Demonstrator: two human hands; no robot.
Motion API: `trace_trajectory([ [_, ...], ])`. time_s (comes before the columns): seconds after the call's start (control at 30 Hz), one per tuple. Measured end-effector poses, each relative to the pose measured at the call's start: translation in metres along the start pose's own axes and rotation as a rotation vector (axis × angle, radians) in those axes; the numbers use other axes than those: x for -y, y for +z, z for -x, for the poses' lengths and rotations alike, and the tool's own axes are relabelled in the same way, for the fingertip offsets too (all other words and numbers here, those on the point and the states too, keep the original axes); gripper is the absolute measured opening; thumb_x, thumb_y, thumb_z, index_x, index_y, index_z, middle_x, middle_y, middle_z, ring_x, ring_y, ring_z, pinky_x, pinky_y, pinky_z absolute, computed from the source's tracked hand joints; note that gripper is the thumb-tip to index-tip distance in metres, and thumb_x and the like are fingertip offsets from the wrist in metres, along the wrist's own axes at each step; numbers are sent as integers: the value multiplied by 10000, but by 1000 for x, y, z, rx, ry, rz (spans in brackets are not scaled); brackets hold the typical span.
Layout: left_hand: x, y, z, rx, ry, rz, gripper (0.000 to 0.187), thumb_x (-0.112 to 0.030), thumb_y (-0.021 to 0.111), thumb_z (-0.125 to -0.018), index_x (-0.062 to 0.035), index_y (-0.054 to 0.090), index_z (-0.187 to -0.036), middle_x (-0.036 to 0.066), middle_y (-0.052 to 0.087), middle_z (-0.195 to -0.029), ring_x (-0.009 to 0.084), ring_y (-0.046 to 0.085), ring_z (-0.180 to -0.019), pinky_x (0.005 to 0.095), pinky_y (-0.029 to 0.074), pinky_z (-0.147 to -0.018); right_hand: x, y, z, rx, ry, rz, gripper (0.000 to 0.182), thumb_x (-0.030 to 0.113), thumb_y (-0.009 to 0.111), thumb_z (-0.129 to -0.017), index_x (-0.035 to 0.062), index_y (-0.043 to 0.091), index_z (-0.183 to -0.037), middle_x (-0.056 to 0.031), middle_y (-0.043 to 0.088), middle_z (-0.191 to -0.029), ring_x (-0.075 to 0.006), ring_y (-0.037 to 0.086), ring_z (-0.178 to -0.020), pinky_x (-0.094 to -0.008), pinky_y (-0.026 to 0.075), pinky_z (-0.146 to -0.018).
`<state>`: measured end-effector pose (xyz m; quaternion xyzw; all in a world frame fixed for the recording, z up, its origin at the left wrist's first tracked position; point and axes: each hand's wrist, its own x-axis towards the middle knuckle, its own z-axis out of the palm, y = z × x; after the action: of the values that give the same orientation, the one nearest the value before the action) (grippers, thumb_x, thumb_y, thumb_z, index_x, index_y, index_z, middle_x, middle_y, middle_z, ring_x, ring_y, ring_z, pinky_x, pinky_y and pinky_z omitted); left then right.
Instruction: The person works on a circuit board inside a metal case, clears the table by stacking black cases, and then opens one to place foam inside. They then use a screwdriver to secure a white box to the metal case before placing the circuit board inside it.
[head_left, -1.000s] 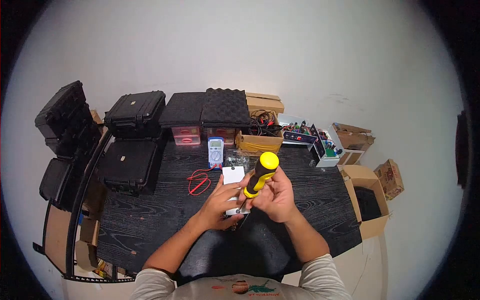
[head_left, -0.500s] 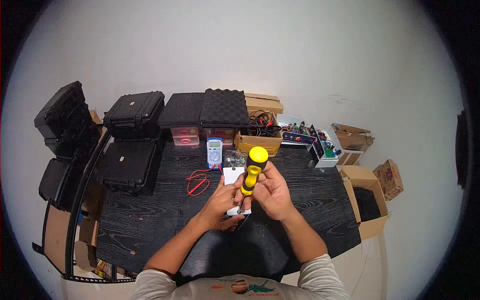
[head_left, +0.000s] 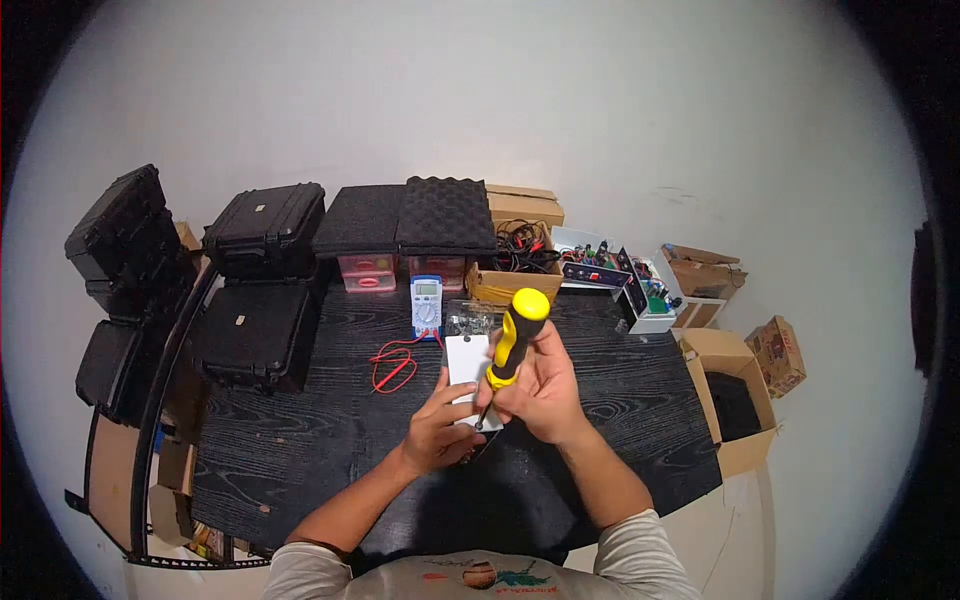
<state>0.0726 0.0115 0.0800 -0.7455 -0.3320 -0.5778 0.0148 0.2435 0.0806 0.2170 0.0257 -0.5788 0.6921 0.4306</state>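
Observation:
My right hand (head_left: pixel 543 395) is closed around the lower part of a yellow-and-black screwdriver (head_left: pixel 518 335), whose butt end points up toward me. Its shaft slants down to the near end of a white rectangular panel (head_left: pixel 464 362), close to a dark spot there. A round dark hole shows at the panel's far end. My left hand (head_left: pixel 440 425) grips the panel from its left side, fingers lying over the near half. Part of the panel is hidden by my fingers and the screwdriver. Beyond it lies a clear plastic case (head_left: pixel 470 317) with small dark parts.
A blue multimeter (head_left: pixel 427 305) with a red lead (head_left: pixel 392 365) lies behind my left hand. Black hard cases (head_left: pixel 262 330) stand on the left. A cardboard box of cables (head_left: pixel 515 285) and open electronics units (head_left: pixel 650 300) line the back. An open carton (head_left: pixel 730 400) stands right.
The screwdriver's handle has turned and leans slightly more to the right. My right fingers have shifted on it. My left fingers have moved a little, showing more of the panel.

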Motion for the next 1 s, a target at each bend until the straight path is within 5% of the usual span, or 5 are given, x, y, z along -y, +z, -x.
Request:
trace_trajectory([
  [0.23, -6, -1, -7, -19, -11, -3, 231, -151, 898, -754, -98, 673, -758, 49, 733, -1198, 378, 628, -1304, 723, 276, -1203, 6, -9, -1, 24, 186, 31, 389, 280, 601, -1080, 36, 469, -1354, -180, 676, -1216, -222, 733, -873, -264, 570, -581],
  [0.43, -3, 0, -3, -39, 2, 2, 227, -159, 906, -763, -105, 689, -802, 50, 746, -1198, 364, 642, -1279, 736, 285, -1192, 8, 1, 3, -75, 1, 195, 485, 302, 711, -1017, 45, 462, -1344, -115, 638, -1112, -217, 730, -846, -255, 556, -553],
  [0.53, -4, -1, -4, -41, -5, 6, 236, -156, 912, -756, -106, 698, -843, 47, 750, -1190, 359, 649, -1260, 740, 280, -1194, 8, -10, 5, -11, 148, 52, 557, 315, 752, -988, 48, 449, -1371, -80, 604, -1064, -215, 730, -839, -248, 542, -536],
  [0.7, -4, 0, -3, -50, 5, 12, 251, -153, 909, -759, -113, 708, -904, 46, 758, -1177, 352, 656, -1244, 731, 277, -1200, 4, -7, -2, -78, 138, -110, 572, 306, 709, -1015, 50, 417, -1434, -194, 666, -1186, -226, 734, -843, -238, 540, -537],
  [1.0, -7, -2, -4, -56, -16, 24, 217, -182, 890, -789, -132, 719, -913, 46, 763, -1161, 351, 660, -1241, 708, 286, -1205, -2, -18, 5, 66, 105, 40, 442, 245, 681, -1040, 52, 457, -1370, -163, 654, -1201, -147, 688, -844, -244, 563, -634],
])
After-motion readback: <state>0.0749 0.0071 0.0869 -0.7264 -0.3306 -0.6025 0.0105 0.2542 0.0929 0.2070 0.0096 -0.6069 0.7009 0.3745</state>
